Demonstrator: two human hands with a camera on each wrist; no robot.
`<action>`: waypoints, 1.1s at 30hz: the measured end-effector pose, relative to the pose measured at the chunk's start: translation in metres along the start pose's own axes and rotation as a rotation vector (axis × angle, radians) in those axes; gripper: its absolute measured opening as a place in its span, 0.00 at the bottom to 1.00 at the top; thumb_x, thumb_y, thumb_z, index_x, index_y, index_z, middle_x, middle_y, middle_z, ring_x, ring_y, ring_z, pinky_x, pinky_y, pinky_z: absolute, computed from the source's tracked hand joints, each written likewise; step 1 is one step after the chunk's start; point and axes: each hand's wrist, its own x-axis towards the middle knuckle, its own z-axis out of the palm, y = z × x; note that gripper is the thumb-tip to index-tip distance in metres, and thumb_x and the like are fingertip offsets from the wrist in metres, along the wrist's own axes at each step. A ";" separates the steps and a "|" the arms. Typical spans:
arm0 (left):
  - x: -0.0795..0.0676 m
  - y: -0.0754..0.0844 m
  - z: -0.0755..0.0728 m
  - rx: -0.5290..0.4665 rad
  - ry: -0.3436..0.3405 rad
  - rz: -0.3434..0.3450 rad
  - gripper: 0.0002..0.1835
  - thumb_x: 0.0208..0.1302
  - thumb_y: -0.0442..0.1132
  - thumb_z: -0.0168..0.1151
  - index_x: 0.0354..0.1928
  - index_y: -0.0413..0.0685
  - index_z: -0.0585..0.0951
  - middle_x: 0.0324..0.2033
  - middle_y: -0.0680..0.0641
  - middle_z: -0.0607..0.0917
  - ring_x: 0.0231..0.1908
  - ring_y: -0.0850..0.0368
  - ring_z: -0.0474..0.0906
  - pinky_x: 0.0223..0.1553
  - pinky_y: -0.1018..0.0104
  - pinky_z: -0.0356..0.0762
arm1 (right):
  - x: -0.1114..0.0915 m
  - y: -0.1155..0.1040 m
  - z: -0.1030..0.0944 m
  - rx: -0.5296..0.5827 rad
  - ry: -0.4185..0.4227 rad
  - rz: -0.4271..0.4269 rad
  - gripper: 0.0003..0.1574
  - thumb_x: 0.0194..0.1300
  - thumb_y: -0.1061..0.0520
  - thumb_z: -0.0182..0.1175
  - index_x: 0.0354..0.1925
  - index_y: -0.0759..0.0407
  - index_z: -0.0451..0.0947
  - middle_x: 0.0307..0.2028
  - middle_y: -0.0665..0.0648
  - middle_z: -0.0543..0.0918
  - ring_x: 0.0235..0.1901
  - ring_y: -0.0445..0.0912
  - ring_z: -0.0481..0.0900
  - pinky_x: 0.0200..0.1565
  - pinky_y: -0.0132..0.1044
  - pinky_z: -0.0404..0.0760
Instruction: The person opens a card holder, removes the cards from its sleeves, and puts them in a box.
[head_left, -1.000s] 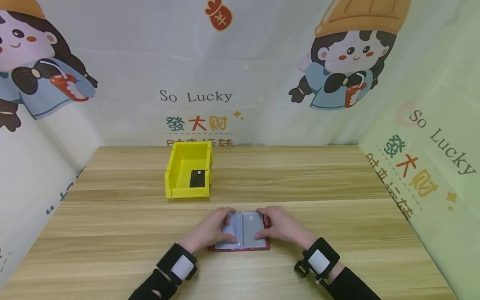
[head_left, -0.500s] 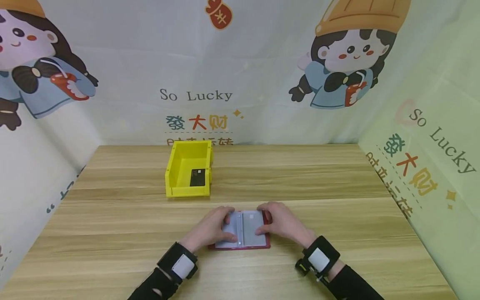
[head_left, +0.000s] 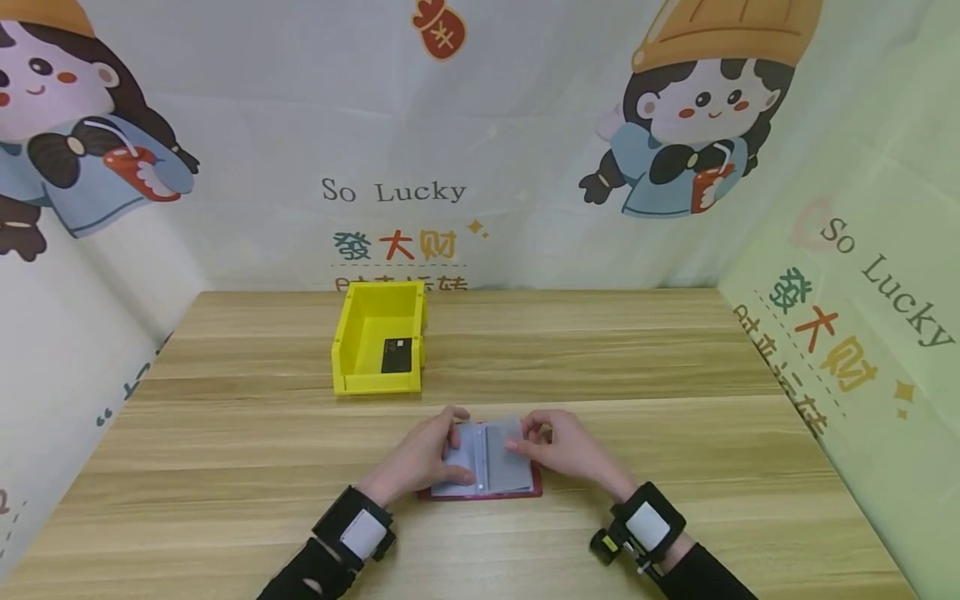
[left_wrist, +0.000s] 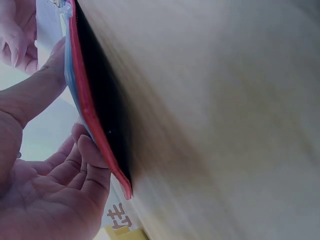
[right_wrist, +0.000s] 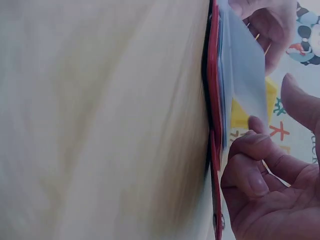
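Note:
A card holder with a red cover and translucent sleeves lies spread out before me. My left hand grips its left part, thumb over the sleeves and fingers at the far edge. In the left wrist view the cover's dark underside shows above the tabletop. My right hand is at the far right corner, where a clear sleeve page stands raised from those below. Curled fingers touch the page's edge, while the thumb stands apart from it in the right wrist view.
A yellow bin stands farther back, left of centre, with a black card inside. The wood-grain table meets printed cloth walls at the back and sides.
The right-hand sleeve page has come up at its far corner, and the right thumb has shifted away from the page's surface. The left hand keeps its hold on the card holder.

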 end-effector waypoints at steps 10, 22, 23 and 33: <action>-0.001 -0.003 0.000 -0.031 0.014 0.036 0.14 0.56 0.36 0.67 0.42 0.45 0.74 0.30 0.51 0.75 0.29 0.59 0.69 0.29 0.65 0.70 | -0.008 -0.010 0.007 0.075 -0.035 -0.049 0.17 0.67 0.46 0.56 0.40 0.57 0.81 0.35 0.54 0.80 0.27 0.38 0.73 0.24 0.30 0.70; -0.004 -0.007 -0.003 -0.108 -0.001 -0.002 0.07 0.69 0.40 0.52 0.38 0.46 0.78 0.29 0.51 0.76 0.30 0.58 0.70 0.31 0.62 0.70 | -0.013 -0.031 0.009 0.134 -0.087 -0.045 0.24 0.75 0.51 0.42 0.31 0.64 0.77 0.14 0.54 0.71 0.14 0.39 0.66 0.19 0.31 0.63; -0.004 -0.007 -0.004 -0.120 -0.003 -0.007 0.09 0.70 0.40 0.51 0.38 0.45 0.78 0.29 0.50 0.76 0.31 0.58 0.70 0.31 0.61 0.70 | -0.013 -0.031 0.010 0.131 -0.088 -0.053 0.25 0.75 0.50 0.42 0.32 0.64 0.78 0.14 0.53 0.71 0.15 0.39 0.66 0.20 0.31 0.63; -0.005 -0.008 -0.009 -0.275 0.003 -0.065 0.24 0.76 0.50 0.37 0.36 0.42 0.78 0.29 0.47 0.77 0.31 0.56 0.72 0.35 0.60 0.70 | -0.004 -0.021 0.024 0.044 -0.153 -0.059 0.29 0.76 0.45 0.38 0.38 0.62 0.79 0.11 0.47 0.65 0.11 0.38 0.62 0.17 0.30 0.59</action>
